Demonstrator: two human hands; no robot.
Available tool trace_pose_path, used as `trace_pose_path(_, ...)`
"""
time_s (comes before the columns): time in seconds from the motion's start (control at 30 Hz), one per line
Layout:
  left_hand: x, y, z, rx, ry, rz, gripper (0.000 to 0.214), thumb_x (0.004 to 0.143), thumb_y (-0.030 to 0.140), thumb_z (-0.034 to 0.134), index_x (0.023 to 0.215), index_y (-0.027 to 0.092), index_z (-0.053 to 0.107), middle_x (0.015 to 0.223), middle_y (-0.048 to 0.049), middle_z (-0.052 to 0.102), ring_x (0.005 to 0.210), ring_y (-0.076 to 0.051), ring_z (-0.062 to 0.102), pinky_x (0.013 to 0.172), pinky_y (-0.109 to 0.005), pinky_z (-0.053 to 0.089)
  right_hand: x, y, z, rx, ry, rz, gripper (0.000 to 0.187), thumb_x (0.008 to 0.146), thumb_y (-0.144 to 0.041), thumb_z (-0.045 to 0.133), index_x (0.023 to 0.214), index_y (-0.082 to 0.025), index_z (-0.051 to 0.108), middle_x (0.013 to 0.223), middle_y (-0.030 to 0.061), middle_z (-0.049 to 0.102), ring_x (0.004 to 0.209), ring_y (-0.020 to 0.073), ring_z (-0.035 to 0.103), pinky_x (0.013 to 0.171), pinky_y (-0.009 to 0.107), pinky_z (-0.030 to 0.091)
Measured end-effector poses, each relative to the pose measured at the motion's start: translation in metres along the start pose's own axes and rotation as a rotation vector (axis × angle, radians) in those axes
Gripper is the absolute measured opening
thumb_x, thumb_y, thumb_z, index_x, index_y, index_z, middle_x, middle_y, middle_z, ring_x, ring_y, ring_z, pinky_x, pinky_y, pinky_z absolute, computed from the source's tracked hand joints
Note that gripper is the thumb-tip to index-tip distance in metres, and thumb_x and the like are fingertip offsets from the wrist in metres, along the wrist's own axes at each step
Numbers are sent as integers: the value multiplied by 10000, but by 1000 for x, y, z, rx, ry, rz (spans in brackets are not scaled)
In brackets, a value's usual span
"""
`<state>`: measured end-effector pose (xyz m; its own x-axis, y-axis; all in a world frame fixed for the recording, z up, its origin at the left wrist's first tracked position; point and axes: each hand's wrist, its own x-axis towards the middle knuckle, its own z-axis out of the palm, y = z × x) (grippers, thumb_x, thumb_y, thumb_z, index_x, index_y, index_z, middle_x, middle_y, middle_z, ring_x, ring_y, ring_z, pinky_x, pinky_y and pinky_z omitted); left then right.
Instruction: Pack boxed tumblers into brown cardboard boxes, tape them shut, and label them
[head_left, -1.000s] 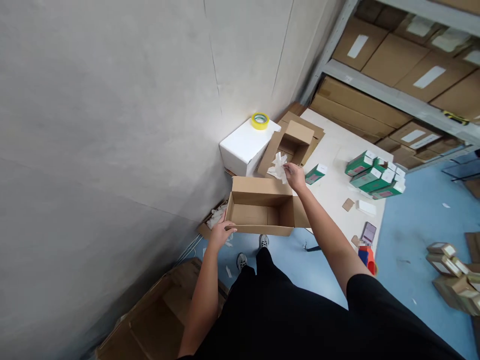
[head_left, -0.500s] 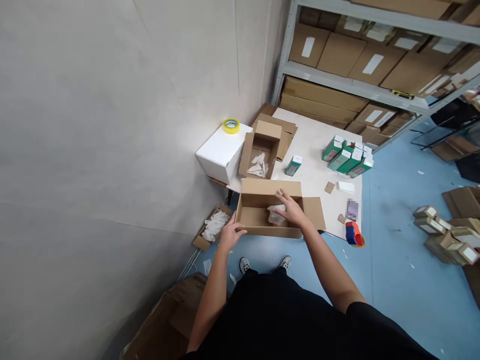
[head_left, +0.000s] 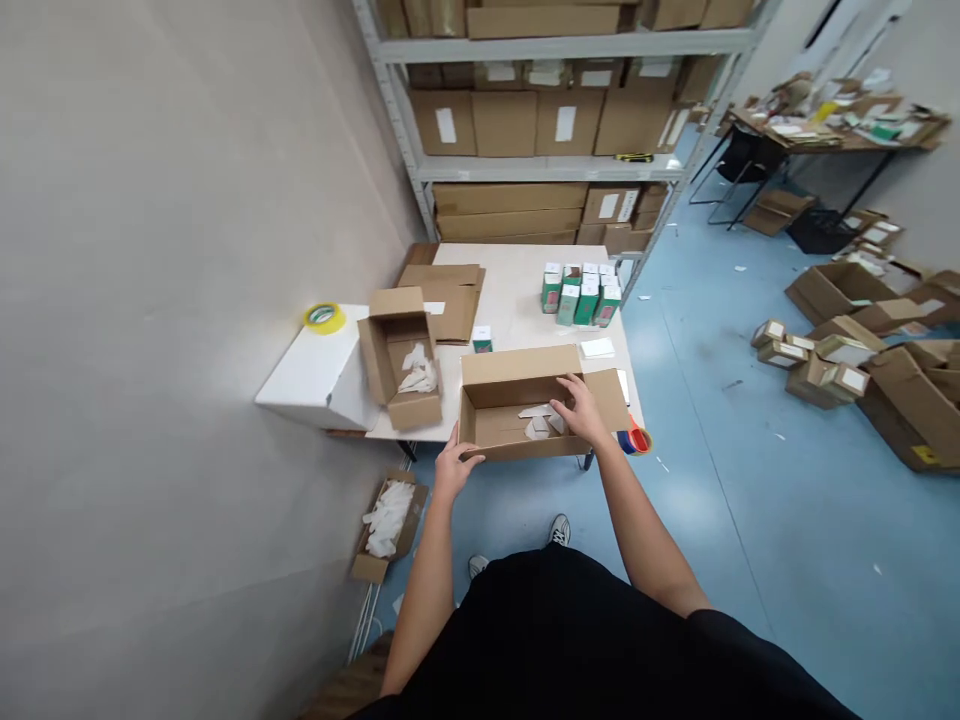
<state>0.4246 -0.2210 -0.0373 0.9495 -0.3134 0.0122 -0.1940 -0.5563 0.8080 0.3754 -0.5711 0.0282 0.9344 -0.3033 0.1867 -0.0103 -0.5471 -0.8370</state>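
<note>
An open brown cardboard box (head_left: 517, 368) sits at the near edge of a pale table (head_left: 517, 300). My left hand (head_left: 456, 466) grips the box's near left corner, fingers curled over the rim. My right hand (head_left: 581, 408) reaches inside the box with fingers spread, resting on white packing paper (head_left: 534, 422) on the box floor. A smaller open box (head_left: 390, 340) with more white paper in it stands to the left. One green carton (head_left: 482, 340) stands just behind the big box.
Several green cartons (head_left: 581, 293) stand at the table's far side. A yellow tape roll (head_left: 325, 318) lies on a white block. A red tape dispenser (head_left: 636, 439) sits at the table's near right corner. Shelves of boxes (head_left: 540, 120) stand behind; loose boxes (head_left: 847, 340) litter the blue floor.
My right hand brought white paper from the small box into the big box and now presses it down. The view swung to the right, showing the shelves and room.
</note>
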Motion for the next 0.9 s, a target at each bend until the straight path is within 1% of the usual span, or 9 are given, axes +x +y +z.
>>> trace_pose_path(0.07,14,12,22,13,-4,31,113,766,289,817,864,241,787,1575,-101,565,1306,-315,652,1048,-428,557,2,22,-19,28,48,33,578,910,-470,708,1441,-250,646,1654,133,440,1535,323,415,1266,516,354)
trace_pose_path(0.13,27,21,42,21,-4,69,103,765,282,813,849,234,778,1589,-113,549,1342,-324,629,1088,-440,531,5,39,-33,72,74,67,584,900,-474,715,1438,-257,647,1641,129,458,1533,320,417,1268,518,347)
trace_pose_path(0.23,43,30,64,29,-28,102,104,773,286,800,854,228,769,1608,-125,524,1364,-331,614,1099,-446,522,11,55,-44,152,110,147,586,891,-469,709,1436,-264,645,1615,132,488,1455,322,511,1219,520,413)
trace_pose_path(0.37,71,35,78,45,-87,99,133,794,338,785,864,228,763,1623,-124,507,1313,-321,649,1047,-439,558,22,65,-48,234,132,219,598,882,-464,700,1448,-282,632,1627,125,472,1344,320,603,1123,510,506)
trace_pose_path(0.5,110,38,86,46,-100,78,121,785,310,788,870,228,764,1582,-131,554,1352,-327,622,1110,-448,518,42,68,-48,258,135,220,592,875,-455,702,1442,-299,635,1629,107,476,1348,307,601,1108,489,517)
trace_pose_path(0.6,143,36,91,42,-120,59,103,774,240,791,873,235,763,1607,-118,526,1428,-323,561,1154,-429,483,61,65,-43,244,125,249,602,874,-457,689,1450,-293,625,1631,111,475,1333,301,613,1051,464,553)
trace_pose_path(0.73,184,29,92,68,-224,55,184,750,214,832,921,211,764,1699,-122,383,1520,-327,455,1215,-425,425,91,53,-23,208,119,309,615,878,-459,673,1465,-289,608,1612,104,499,1314,295,625,994,426,581)
trace_pose_path(0.83,211,22,86,102,-329,52,422,672,274,923,1058,191,773,1727,-149,308,1599,-379,294,1268,-484,345,117,39,-1,182,85,322,607,878,-464,685,1458,-296,617,1566,93,553,1313,291,623,1028,431,568)
trace_pose_path(0.9,225,19,80,98,-373,58,625,644,356,960,1211,199,749,1719,-169,315,1617,-406,225,1282,-520,308,136,29,18,201,58,329,607,882,-484,693,1453,-290,624,1532,95,589,1308,292,628,1065,451,550)
